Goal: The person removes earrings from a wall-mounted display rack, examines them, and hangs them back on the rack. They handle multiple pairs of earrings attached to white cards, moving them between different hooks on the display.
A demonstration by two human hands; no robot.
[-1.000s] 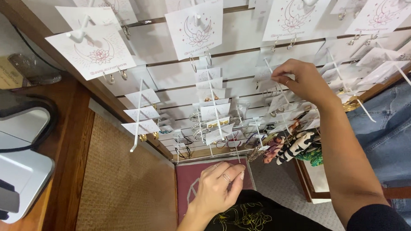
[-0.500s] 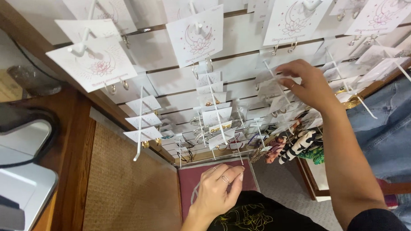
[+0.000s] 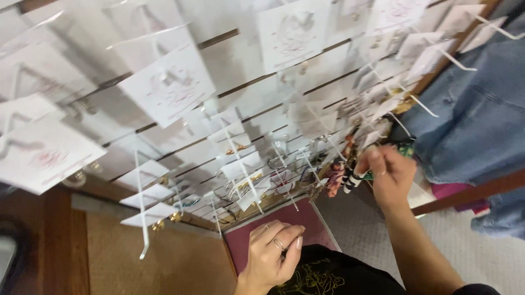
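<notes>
Many white square cards [image 3: 170, 87] on slatwall hooks — right hand [image 3: 391, 172] grip pinching low striped trinket [image 3: 352, 179], left hand [image 3: 272, 252] loosely curled.

left hand [image 3: 272, 252] low, fingers curled | right hand [image 3: 391, 173] raised, fingers pinched

Right hand [image 3: 391, 173] now lower on the display wall [image 3: 236, 67], down from the upper cards to the striped trinkets [image 3: 352, 178].

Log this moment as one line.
right hand: at striped hanging items | left hand: against black shirt | white slotted display wall: white cards
</notes>
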